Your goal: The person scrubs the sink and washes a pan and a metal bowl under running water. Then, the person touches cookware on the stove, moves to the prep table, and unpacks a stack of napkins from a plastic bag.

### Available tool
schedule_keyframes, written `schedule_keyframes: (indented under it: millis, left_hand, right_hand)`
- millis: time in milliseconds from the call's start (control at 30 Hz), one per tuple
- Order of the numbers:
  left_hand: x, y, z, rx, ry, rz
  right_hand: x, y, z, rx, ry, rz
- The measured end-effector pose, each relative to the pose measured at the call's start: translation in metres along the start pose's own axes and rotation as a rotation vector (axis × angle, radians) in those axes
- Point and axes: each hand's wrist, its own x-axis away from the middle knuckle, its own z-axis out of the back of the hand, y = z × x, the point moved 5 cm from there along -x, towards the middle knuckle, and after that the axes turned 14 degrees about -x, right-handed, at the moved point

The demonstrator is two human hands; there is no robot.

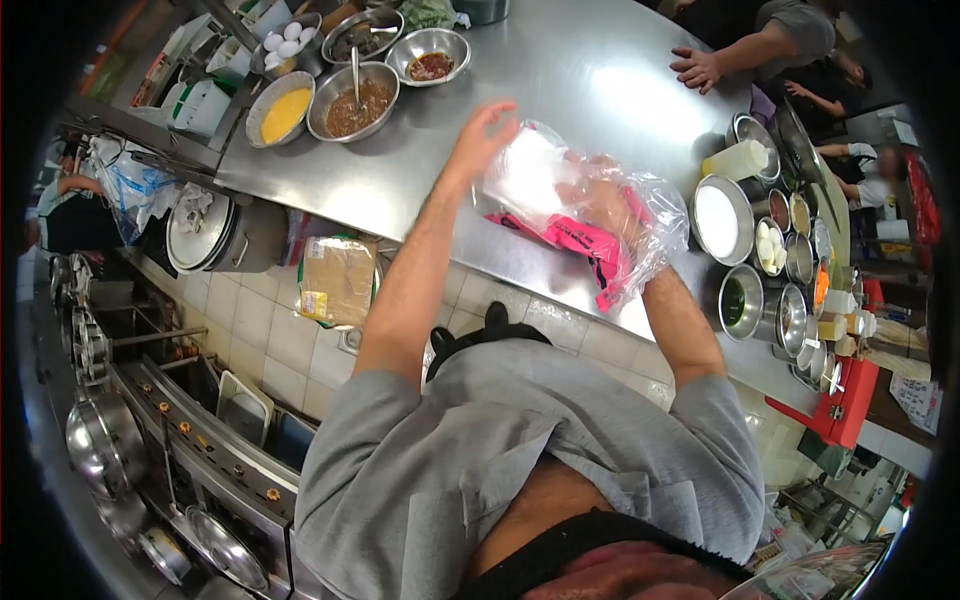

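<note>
A clear plastic bag with pink printed parts (585, 238) is over the front part of the steel table, with something white (530, 172) in its left part. My right hand (608, 208) is inside or behind the clear plastic; its fingers are blurred by the film, and what they grip is hard to make out. At the bag's upper left edge, my left hand (487, 135) is raised with its fingers apart and holds nothing.
Steel bowls with sauces (352, 112), beaten egg (285, 115) and eggs (288, 45) stand at the table's back left. Bowls, a white-filled one (722, 219) among them, and a squeeze bottle (736, 160) line the right. A co-worker's hand (697, 69) rests on the table (560, 60).
</note>
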Motion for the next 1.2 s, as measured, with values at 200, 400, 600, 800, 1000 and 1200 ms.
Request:
schedule_keyframes:
  millis: [200, 400, 600, 800, 1000, 1200]
  left_hand:
    - [0.038, 0.013, -0.024, -0.678, -0.189, -0.227]
    - [0.049, -0.026, -0.030, -0.633, -0.243, 0.018]
    - [0.043, -0.046, -0.038, -0.635, -0.221, -0.035]
    - [0.061, -0.017, 0.017, -0.266, -0.040, -0.027]
    - [0.190, -0.034, 0.111, 0.124, 0.221, 0.070]
    - [0.403, -0.190, 0.123, 0.208, 0.293, 0.642]
  right_hand:
    - [0.006, -0.008, 0.005, -0.232, -0.101, -0.203]
    - [0.035, -0.047, 0.029, 0.052, -0.255, -0.203]
    - [0.122, -0.071, 0.077, 0.342, -0.599, -0.229]
    - [0.180, -0.111, 0.151, -0.123, -0.046, -0.384]
    - [0.177, -0.067, 0.145, -0.054, 0.043, -0.470]
    - [0.255, 0.008, 0.223, -0.835, 0.522, -0.358]
